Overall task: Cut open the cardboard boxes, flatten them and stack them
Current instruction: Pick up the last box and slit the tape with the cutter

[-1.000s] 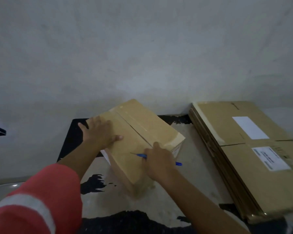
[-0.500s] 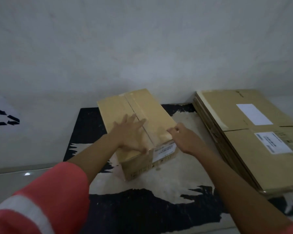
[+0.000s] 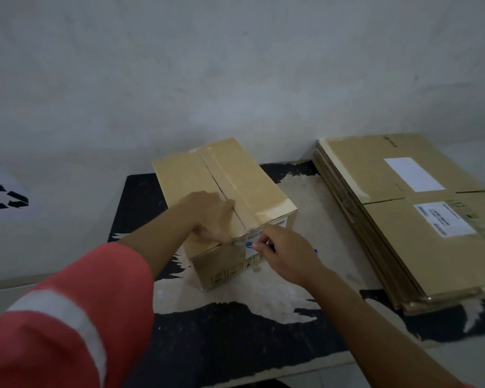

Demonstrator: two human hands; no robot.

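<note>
The closed brown cardboard box (image 3: 252, 189) stands in the middle of a black mat with a big worn pale patch (image 3: 235, 348). One short end of the box points toward the person. A strip of clear tape runs along the top seam and folds down over this near end.

The left hand (image 3: 212, 212) lies on the top of the box, on the left flap just beside the seam. Its fingers are stretched and press down close to the near edge. They do not grasp anything.

The right hand (image 3: 284, 254) is in front of the near end face, a little lower than the top edge. Its fingers are curled around a slim blue tool (image 3: 249, 244). The blue front end sticks out to the left and touches the white label (image 3: 266, 236) on this face, just beside the taped seam. The rear end shows behind the hand. If there is a blade, it is too small to tell.

To the right, apart from the box, lies a stack of flattened brown cardboard boxes (image 3: 389, 247) with two white labels on the top sheet. A grey plaster wall (image 3: 235, 65) stands behind. At far left is a white sign with black recycling arrows (image 3: 3, 196). The left arm has a coral red sleeve with a pale stripe (image 3: 56, 323).
</note>
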